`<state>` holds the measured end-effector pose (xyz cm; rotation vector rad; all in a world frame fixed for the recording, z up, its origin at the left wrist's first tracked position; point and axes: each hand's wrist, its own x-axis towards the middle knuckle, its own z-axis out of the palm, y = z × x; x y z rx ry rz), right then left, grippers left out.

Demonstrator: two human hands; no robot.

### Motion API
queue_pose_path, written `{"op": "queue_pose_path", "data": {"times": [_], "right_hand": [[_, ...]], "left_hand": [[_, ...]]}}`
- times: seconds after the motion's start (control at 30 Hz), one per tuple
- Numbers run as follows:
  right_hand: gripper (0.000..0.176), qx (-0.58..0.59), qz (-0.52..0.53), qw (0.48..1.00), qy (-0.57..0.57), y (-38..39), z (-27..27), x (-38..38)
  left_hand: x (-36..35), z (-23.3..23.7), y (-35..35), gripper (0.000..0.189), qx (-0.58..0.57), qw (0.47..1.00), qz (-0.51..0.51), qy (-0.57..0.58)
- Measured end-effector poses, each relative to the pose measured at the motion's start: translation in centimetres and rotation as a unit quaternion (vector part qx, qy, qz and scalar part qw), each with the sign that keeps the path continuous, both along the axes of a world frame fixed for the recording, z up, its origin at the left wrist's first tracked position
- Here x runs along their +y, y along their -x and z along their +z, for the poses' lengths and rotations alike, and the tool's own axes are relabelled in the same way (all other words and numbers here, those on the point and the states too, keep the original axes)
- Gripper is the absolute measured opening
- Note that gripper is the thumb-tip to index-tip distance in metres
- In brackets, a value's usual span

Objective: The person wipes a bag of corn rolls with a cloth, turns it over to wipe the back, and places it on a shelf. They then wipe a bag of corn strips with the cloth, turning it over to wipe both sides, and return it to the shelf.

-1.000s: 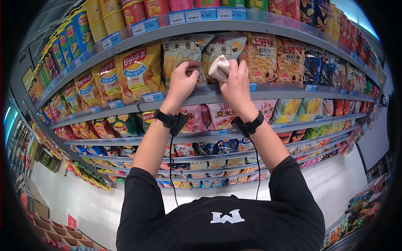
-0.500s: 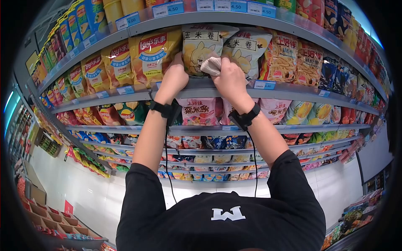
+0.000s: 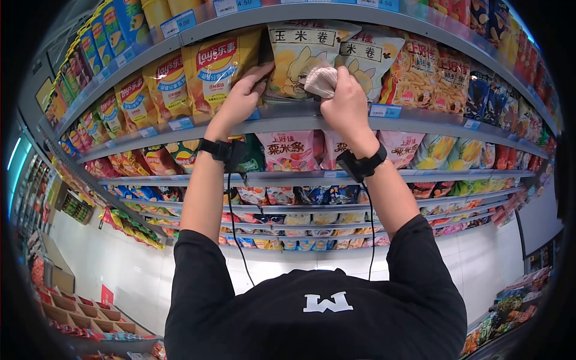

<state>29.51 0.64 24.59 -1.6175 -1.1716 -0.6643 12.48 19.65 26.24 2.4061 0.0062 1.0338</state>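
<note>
My right hand [image 3: 348, 108] is closed on a crumpled, pale striped cloth [image 3: 322, 81], which overlaps the front of a corn roll snack bag [image 3: 294, 63]. That bag is white and yellow with a cartoon animal and stands upright on the shelf. At its left side is my left hand [image 3: 241, 99], fingers stretched out, the fingertips right at the bag's edge. A yellow Lay's chip bag [image 3: 214, 72] stands just left of those fingers. Behind my right hand, a second corn roll bag [image 3: 373, 63] leans beside the first.
The curved shelf edge [image 3: 288, 115] runs below both hands and carries price tags [image 3: 385, 111]. Shrimp chip bags [image 3: 416, 72] stand to the right, pink snack bags [image 3: 288, 151] one shelf down. Overhead is another shelf edge [image 3: 252, 24]. Black cables [image 3: 234, 222] hang from both wristbands.
My left hand has drawn back and down from the gap between the bags, so its fingers now show. My right hand and the cloth have shifted right across the corn roll bag.
</note>
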Motion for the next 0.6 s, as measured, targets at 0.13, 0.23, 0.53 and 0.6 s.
{"op": "queue_pose_path", "data": {"times": [0.13, 0.23, 0.53, 0.6], "right_hand": [[0.031, -0.003, 0.008, 1.000, -0.019, 0.1, 0.4, -0.6], [0.030, 0.000, 0.027, 0.999, -0.021, -0.2, 0.7, -0.9], [0.027, 0.030, 0.038, 0.999, 0.021, -1.4, 1.5, -1.1], [0.027, 0.029, 0.040, 0.999, 0.018, -1.3, 1.6, -1.1]], "left_hand": [[0.2, 0.3, 0.3, 0.053, 0.007, 0.996, -0.065, 0.057], [-0.1, 0.1, 0.2, 0.055, -0.026, 0.986, -0.105, 0.124], [-1.3, -0.1, 0.5, 0.059, 0.011, 0.991, -0.034, 0.131], [-1.6, 0.0, 0.5, 0.058, 0.015, 0.989, -0.009, 0.145]]}}
